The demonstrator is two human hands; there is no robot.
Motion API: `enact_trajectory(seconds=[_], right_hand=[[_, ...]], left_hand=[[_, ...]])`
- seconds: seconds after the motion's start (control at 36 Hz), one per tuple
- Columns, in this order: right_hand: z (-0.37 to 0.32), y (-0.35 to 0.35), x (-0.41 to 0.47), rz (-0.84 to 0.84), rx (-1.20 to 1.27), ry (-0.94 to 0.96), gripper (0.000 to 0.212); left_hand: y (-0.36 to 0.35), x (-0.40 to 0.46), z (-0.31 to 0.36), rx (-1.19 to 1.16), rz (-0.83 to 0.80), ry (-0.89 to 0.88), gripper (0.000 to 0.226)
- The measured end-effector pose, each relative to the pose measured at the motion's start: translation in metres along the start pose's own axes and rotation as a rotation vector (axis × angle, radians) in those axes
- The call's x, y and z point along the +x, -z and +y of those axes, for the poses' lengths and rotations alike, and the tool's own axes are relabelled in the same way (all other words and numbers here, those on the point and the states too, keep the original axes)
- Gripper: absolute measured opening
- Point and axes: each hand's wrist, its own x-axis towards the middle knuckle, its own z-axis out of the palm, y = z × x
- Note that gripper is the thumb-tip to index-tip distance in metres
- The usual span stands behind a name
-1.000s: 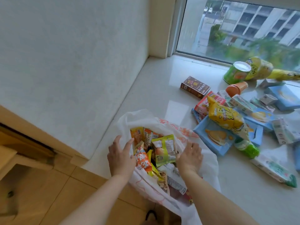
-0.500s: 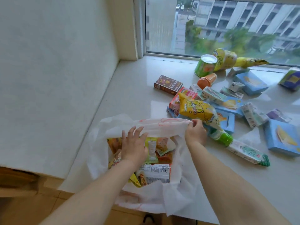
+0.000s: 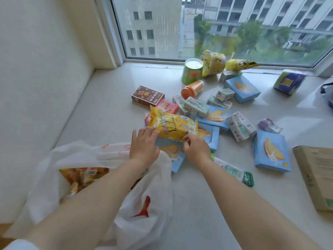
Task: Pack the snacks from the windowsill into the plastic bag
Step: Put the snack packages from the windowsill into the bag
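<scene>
The white plastic bag [image 3: 147, 179] lies open at the windowsill's near left edge, with several snack packets [image 3: 82, 175] inside. Just beyond it a yellow snack bag [image 3: 173, 125] lies on a light blue biscuit box [image 3: 171, 150]. My left hand [image 3: 144, 147] holds the yellow bag's lower left corner, fingers spread over it. My right hand [image 3: 196, 150] pinches its lower right edge where it meets the box. My left forearm crosses over the plastic bag's mouth.
More snacks are scattered over the sill: a brown box [image 3: 147, 95], a green cup [image 3: 191, 71], an orange tub [image 3: 191, 87], blue boxes [image 3: 272, 152], small cartons [image 3: 240, 126], a dark blue packet [image 3: 290, 82]. A cardboard box [image 3: 317, 175] sits at the right. The window runs along the back.
Both hands left the plastic bag's rim and moved forward to the yellow snack bag on the pile. The view swung right and forward.
</scene>
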Motion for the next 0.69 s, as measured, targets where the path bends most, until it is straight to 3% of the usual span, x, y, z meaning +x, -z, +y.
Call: enact_trajectory(seconds=[0.19, 0.36, 0.42, 0.61, 0.69], right_hand=[[0.074, 0.042, 0.038, -0.13, -0.077, -0.023, 0.028], [0.114, 0.055, 0.063, -0.246, -0.233, 0.056, 0.029], [0.117, 0.054, 0.072, -0.266, -0.231, 0.094, 0.029], [0.133, 0.072, 0.108, -0.276, -0.236, 0.164, 0.029], [0.14, 0.096, 0.141, -0.177, -0.194, 0.129, 0.029]], left_hand=[[-0.018, 0.072, 0.064, 0.397, -0.251, -0.09, 0.074], [-0.041, 0.118, 0.067, 0.415, -0.429, -0.127, 0.096], [-0.043, 0.129, 0.068, 0.421, -0.395, -0.126, 0.091], [-0.009, 0.174, 0.082, 0.311, -0.108, -0.038, 0.03], [0.031, 0.208, 0.085, 0.218, -0.016, 0.055, 0.028]])
